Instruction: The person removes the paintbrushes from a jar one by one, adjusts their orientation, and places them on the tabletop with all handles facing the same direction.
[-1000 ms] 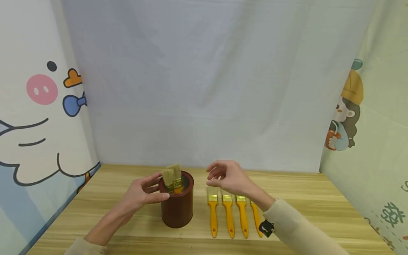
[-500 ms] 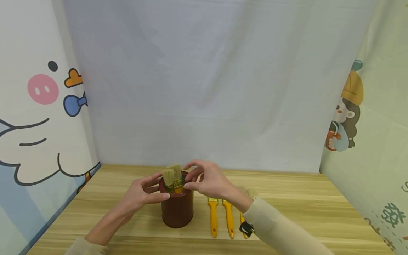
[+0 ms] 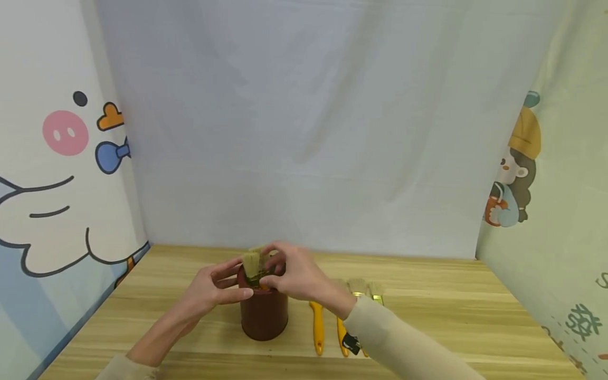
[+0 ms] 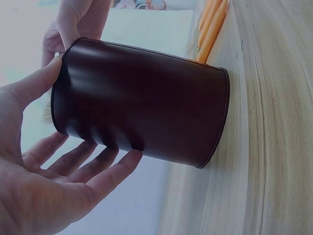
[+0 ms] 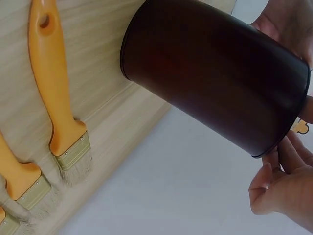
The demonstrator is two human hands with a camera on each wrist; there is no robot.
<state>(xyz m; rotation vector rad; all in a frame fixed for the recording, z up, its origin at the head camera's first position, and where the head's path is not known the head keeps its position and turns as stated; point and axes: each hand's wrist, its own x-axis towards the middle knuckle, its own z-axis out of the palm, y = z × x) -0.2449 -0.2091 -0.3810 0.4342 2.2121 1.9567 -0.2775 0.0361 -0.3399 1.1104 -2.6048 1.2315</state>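
A dark red paint can stands on the wooden table. My left hand holds it near the top, thumb at the front rim and fingers curved along its left side. Two bristle brushes stand bristles-up in the can. The left one shows its pale bristles, and the other is mostly hidden behind my right fingers. My right hand reaches over the can's opening and pinches that other brush near its metal band. In the left wrist view the can fills the middle, with my left fingers touching its side.
Several paintbrushes with orange handles lie in a row on the table right of the can, partly under my right forearm; the nearest points its bristles away. The right wrist view shows one brush closely. A pale cloth hangs behind.
My right hand has moved left from above the row of brushes to the can's opening, where its fingers now cover one standing brush. My left hand has stayed on the can.
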